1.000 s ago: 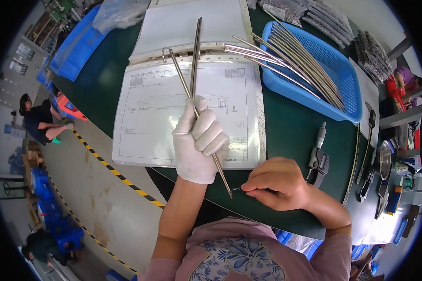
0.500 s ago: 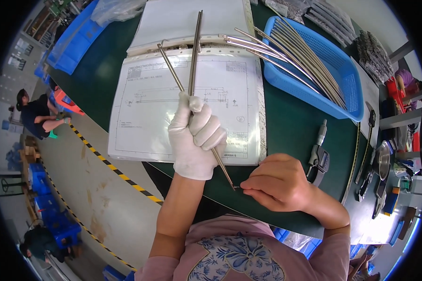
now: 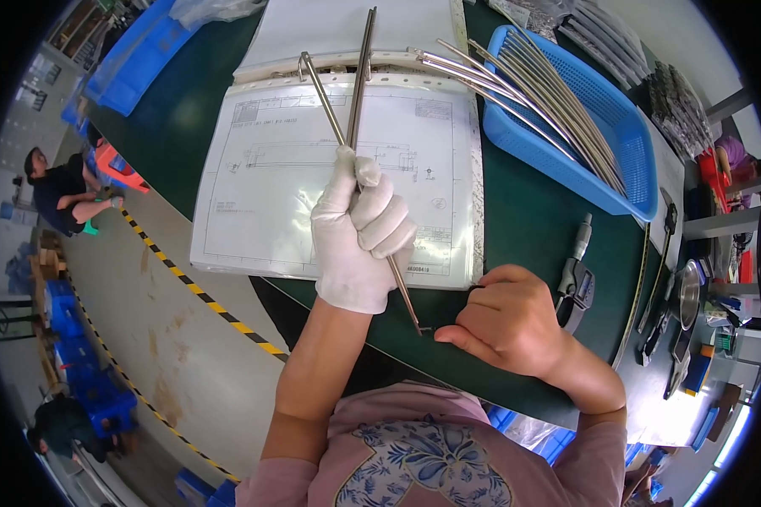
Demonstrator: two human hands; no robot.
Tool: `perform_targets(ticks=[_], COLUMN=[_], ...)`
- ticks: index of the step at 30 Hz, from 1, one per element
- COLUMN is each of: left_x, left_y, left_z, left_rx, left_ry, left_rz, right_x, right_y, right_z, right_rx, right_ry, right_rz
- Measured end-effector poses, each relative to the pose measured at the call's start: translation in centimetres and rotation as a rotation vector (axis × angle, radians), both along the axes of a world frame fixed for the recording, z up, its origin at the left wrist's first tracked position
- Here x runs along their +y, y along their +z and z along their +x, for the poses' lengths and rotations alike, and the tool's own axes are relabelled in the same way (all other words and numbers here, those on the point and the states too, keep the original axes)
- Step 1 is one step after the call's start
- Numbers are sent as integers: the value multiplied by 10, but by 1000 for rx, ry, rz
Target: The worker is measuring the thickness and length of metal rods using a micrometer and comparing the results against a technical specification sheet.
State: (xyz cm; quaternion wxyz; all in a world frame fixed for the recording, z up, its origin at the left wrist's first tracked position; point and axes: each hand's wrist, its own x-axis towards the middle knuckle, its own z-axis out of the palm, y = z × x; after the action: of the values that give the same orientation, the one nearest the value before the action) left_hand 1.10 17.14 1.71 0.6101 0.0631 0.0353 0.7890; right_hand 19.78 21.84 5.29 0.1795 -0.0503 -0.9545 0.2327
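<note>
Silver-and-black digital micrometer (image 3: 577,280) on the green-topped counter (image 3: 517,221) — clear plastic bags of grey parts (image 3: 602,40) at far right corner. Blue plastic bin (image 3: 131,68), far left. Black-and-yellow striped tape (image 3: 218,308) on floor (image 3: 207,384) — person in dark clothes (image 3: 57,193) seated beyond.

A pink short-sleeved shirt (image 3: 509,452); blue floral panel (image 3: 423,469) on the shirt's front; ahead of the shirt, white glove (image 3: 347,262) on the left hand (image 3: 359,224).

a dark green table (image 3: 524,232) holds an open binder (image 3: 271,211); to its right are a blue basket (image 3: 550,173) and a measuring tool (image 3: 577,277), with plastic bags (image 3: 604,38) beyond.
</note>
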Motion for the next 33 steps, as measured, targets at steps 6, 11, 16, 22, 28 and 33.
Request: perform_targets(ticks=[6, 11, 16, 22, 28, 33], left_x=[-1, 0, 0, 1, 1, 1], left_y=[-2, -1, -2, -1, -5, -2], left_z=[-1, 1, -1, 1, 0, 0], left_rx=[9, -20, 15, 17, -46, -44], left_ry=[1, 6, 2, -27, -43, -47], left_rz=[-9, -23, -16, -37, 2, 3], right_x=[-3, -1, 0, -2, 1, -2], right_y=[3, -3, -3, -3, -13, -10], right_z=[-4, -4, -1, -4, -3, -5], right_rx=[-13, 91, 24, 56, 23, 59], right_ry=[-10, 21, 53, 57, 99, 29], right_rz=[80, 79, 192, 107, 126, 51])
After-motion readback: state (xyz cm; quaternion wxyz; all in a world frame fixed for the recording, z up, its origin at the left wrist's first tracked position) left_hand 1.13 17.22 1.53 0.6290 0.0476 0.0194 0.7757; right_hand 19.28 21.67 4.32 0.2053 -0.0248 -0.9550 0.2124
